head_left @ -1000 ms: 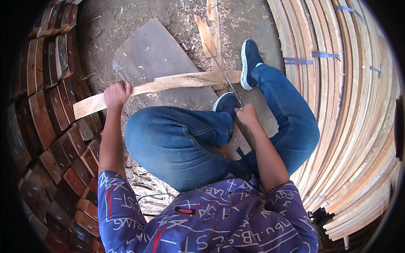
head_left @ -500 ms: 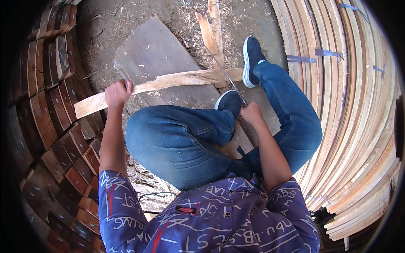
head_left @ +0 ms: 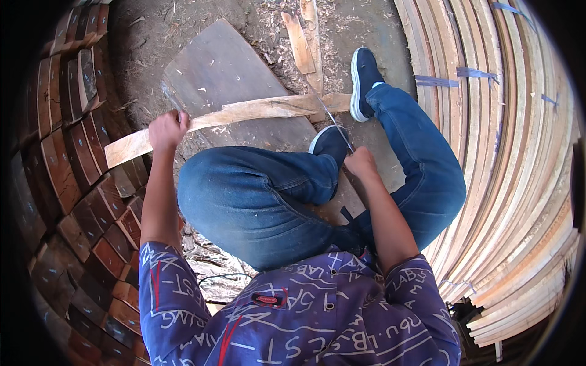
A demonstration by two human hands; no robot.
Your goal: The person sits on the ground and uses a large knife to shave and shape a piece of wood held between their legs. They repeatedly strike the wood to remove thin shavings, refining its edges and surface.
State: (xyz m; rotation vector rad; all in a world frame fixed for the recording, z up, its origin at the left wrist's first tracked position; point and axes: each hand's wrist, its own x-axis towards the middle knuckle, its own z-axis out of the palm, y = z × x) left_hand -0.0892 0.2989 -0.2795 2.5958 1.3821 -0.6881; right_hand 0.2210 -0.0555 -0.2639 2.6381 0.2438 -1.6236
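Holding the long, pale, rough wood strip point(head_left: 244, 113) tight in my left hand point(head_left: 168, 129), my right hand point(head_left: 361, 163) grips a thin blade point(head_left: 329, 116).

Head view, straight down, close overhead
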